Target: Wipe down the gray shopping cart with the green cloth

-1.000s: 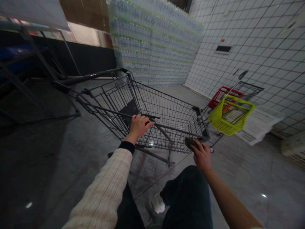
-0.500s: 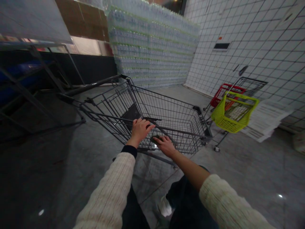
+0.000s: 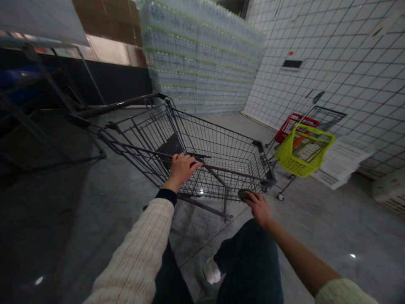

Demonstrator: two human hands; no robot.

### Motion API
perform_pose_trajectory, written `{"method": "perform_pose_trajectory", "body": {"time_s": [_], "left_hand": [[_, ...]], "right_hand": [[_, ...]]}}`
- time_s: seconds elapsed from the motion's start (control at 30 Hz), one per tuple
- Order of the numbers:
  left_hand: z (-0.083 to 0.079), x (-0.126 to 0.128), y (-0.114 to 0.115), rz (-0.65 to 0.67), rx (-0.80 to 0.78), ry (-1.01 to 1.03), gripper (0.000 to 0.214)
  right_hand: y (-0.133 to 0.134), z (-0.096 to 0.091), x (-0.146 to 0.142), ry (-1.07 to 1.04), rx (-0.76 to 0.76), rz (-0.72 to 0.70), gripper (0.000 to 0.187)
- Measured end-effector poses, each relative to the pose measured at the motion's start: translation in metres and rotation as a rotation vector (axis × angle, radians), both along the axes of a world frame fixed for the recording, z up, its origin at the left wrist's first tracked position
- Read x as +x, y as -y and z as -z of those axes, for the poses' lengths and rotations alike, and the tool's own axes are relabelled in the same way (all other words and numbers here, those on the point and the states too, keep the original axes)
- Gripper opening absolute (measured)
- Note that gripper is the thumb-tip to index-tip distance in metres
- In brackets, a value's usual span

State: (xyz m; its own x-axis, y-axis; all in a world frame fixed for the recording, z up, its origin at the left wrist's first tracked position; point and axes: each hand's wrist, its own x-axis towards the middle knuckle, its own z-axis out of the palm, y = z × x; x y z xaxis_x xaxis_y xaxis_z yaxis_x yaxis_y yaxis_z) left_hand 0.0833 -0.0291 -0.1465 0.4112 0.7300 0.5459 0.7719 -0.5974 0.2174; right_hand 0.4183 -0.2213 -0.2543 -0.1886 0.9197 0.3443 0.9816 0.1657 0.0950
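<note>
The right hand (image 3: 260, 207), fingers closed around a small dark pad (image 3: 244, 194), is just beside the rim of a cart (image 3: 228, 147) tipped on its side on the floor (image 3: 95, 202). The left hand (image 3: 182, 166) has its fingers curled over a frame bar. The cart is stiff steel, probably heavy and awkward. The thick bars look like safer holds than the thin mesh. Beyond it stand a yellow basket (image 3: 300, 157) and stacked bottled water (image 3: 202, 59).

No legible text anywhere; print on the white sheets (image 3: 340, 162) too blurred.
</note>
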Motion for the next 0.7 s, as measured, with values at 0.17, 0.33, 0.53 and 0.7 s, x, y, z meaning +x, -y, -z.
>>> {"method": "perform_pose_trajectory", "body": {"time_s": [0.17,0.33,0.53,0.7], "left_hand": [[-0.001,-0.003,-0.005,0.02,-0.03,0.002,0.038],[-0.011,-0.014,0.001,0.056,-0.077,0.125,0.03],[0.012,0.017,0.108,0.312,-0.483,0.728,0.048],[0.053,0.053,0.177,0.242,-0.992,1.373,0.062]], "right_hand": [[0.003,-0.023,-0.028,-0.368,0.089,-0.042,0.051],[-0.01,-0.051,-0.074,-0.875,0.139,-0.195,0.046],[-0.014,-0.069,-0.125,-1.341,-0.037,-0.306,0.027],[0.005,-0.074,-0.144,-1.164,-0.24,-0.431,0.05]]}}
